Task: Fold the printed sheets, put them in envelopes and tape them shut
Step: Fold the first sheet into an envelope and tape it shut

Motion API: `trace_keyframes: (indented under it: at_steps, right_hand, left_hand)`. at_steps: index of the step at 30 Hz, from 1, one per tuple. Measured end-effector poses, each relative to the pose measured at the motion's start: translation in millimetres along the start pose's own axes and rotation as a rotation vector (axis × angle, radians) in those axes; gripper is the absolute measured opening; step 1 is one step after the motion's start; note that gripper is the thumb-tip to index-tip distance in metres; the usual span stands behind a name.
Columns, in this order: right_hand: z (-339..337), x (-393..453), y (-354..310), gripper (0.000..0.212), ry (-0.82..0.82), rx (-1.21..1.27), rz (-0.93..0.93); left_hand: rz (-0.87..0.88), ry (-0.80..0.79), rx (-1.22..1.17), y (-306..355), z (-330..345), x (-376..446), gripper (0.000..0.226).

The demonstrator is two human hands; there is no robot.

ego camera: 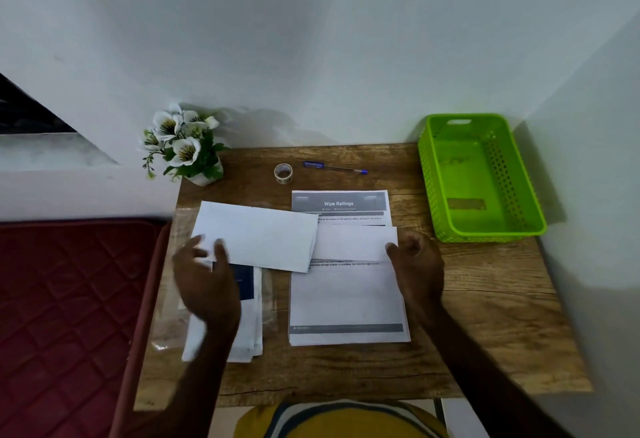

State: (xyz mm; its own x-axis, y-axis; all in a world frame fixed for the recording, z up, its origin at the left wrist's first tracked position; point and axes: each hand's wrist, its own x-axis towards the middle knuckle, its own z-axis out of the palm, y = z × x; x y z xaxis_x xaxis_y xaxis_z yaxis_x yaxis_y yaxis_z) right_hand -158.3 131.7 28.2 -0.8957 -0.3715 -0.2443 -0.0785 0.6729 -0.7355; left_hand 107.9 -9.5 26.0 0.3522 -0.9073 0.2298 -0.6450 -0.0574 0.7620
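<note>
Centrally in the frame, a wooden tabletop (pixel 485 299) carries the paperwork. The left hand (pixel 204 278) grips the left end of a white envelope (pixel 263 236), thumb curled over its top face, and holds it slanted across the middle of the frame so that its right end overlaps a folded sheet (pixel 356 243). The right hand (pixel 417 261) pinches the right edge of that folded sheet, fingers curled around it. The folded sheet lies across a stack of printed sheets (pixel 346 299), whose top page shows the heading "Wipe Railings" near its upper edge. Below the left hand, at the lower left of the tabletop, sits a pile of further envelopes (pixel 249 326) partly inside a clear plastic wrapper (pixel 166 319). Toward the upper middle of the tabletop a roll of clear tape (pixel 283 173) stands just left of a blue pen (pixel 335 168), the two apart. A pot of white artificial flowers (pixel 183 143) stands at the upper left corner, and a green perforated basket (pixel 498 229) rests at the upper right, well apart from the papers. A dark red quilted mattress (pixel 69 299) fills the lower left of the frame beside the tabletop.
</note>
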Motion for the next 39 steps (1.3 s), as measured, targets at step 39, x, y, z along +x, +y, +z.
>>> trace_keyframes:
  at_steps: [39]
  right_hand:
    - [16,-4,-5,0.021,-0.059,0.225,-0.062]
  left_hand:
    - [0.46,-0.55,0.403,15,53,-58,0.068]
